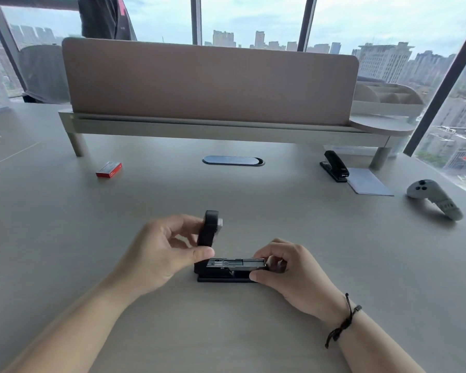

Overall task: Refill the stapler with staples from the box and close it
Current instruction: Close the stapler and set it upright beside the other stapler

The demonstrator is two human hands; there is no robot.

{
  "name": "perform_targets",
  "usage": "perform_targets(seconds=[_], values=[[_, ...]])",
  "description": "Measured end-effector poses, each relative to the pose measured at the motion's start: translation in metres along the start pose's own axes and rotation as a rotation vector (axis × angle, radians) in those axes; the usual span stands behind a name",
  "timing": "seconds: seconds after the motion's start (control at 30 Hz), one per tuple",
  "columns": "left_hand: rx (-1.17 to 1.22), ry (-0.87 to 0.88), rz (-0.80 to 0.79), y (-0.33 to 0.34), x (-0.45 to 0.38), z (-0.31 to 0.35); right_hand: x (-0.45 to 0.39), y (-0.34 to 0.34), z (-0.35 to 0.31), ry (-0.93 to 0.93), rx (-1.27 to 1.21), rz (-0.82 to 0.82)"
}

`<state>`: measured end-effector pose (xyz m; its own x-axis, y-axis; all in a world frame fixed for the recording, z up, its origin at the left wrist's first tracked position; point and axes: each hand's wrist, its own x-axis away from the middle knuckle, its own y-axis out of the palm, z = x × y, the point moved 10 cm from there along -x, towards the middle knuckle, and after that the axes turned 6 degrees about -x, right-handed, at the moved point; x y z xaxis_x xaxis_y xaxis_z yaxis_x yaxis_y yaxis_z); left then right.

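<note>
A black stapler [226, 267] lies on the grey table in front of me, its top arm swung upright and its metal staple channel exposed. My left hand [162, 251] grips the raised top arm [209, 230] between thumb and fingers. My right hand [291, 273] pinches the front end of the channel and base. Whether staples lie in the channel I cannot tell. The red staple box [109, 169] rests far off at the back left, shut and away from both hands.
A second black stapler [335, 166] stands at the back right beside a grey booklet [369, 182]. A grey handheld controller [434, 198] lies at the far right. A pink divider on a raised shelf [210, 84] spans the back; an oval cable port [233, 160] sits mid-table.
</note>
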<state>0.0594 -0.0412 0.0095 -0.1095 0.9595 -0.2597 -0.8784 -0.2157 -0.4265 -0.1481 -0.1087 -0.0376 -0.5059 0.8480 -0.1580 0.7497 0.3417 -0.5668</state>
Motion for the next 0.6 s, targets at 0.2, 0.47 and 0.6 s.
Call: perform_targets(seconds=[0.2, 0.47, 0.6], values=[[-0.278, 0.055, -0.156, 0.049, 0.007, 0.000, 0.001, 0.003, -0.003, -0.021, 0.004, -0.014], [-0.338, 0.097, -0.159, 0.056, 0.010, -0.004, 0.002, 0.002, -0.002, 0.007, -0.012, -0.009], [-0.333, 0.091, -0.161, 0.056, 0.010, -0.007, 0.002, -0.003, -0.003, 0.007, -0.189, 0.000]])
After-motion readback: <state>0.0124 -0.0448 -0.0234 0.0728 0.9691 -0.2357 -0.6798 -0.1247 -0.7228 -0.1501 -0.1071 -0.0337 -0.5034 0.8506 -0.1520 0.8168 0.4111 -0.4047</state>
